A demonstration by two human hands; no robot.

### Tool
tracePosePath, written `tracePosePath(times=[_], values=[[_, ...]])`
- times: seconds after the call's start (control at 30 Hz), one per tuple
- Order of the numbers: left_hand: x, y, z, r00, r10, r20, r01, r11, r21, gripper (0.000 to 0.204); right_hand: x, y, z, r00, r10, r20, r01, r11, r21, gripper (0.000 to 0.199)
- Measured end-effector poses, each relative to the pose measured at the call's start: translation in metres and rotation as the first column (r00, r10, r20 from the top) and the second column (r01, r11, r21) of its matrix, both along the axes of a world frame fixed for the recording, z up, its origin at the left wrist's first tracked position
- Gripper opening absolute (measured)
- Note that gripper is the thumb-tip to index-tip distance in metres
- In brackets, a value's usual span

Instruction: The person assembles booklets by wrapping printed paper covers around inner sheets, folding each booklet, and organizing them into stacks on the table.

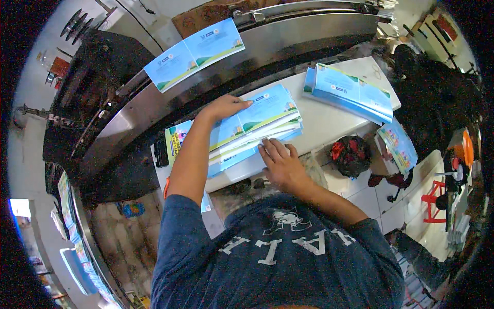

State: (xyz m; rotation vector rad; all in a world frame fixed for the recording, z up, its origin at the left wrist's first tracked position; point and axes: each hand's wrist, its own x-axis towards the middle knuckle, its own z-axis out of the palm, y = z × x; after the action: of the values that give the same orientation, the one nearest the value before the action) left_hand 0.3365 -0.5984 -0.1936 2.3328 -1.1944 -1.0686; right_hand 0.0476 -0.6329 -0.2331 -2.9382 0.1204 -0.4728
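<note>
In front of me a stack of blue printed sheets [267, 105] lies on a white tabletop [303, 116]. Its layers are fanned unevenly along the near side. My left hand [229, 107] rests on top of the stack near its far edge, fingers stretched out to the right. My right hand [283, 164] touches the stack's near edge with fingers apart. Beyond them, an open blue printed sheet [195, 54] lies on the metal machine. At the right of the table sits a second stack of blue sheets [352, 92].
A long curved metal machine bed [309, 38] runs behind the table. Left of the stack are a yellow printed booklet [177, 138] and a black object [161, 152]. Several printed booklets [399, 147] lie beyond the right end, near a dark red-and-black bundle [351, 155]. A red stool [435, 202] stands farther right.
</note>
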Motion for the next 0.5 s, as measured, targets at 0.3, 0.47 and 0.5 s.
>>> tracePosePath(times=[0.3,0.47,0.5], values=[[0.014,-0.007,-0.014,0.999,0.018,0.028,-0.019,0.999,0.041,0.073,0.01,-0.008,0.009,0.985,-0.03,-0.172,0.056,0.987,0.152,0.072],[0.021,-0.013,-0.003,1.0,-0.01,0.002,0.009,1.0,0.025,0.076,0.015,-0.014,0.007,0.975,-0.058,-0.216,0.09,0.986,0.14,0.073],[0.023,-0.011,0.005,0.998,0.031,0.052,-0.03,1.0,-0.007,0.073,0.015,-0.015,0.009,0.973,-0.035,-0.226,0.07,0.986,0.149,0.073]])
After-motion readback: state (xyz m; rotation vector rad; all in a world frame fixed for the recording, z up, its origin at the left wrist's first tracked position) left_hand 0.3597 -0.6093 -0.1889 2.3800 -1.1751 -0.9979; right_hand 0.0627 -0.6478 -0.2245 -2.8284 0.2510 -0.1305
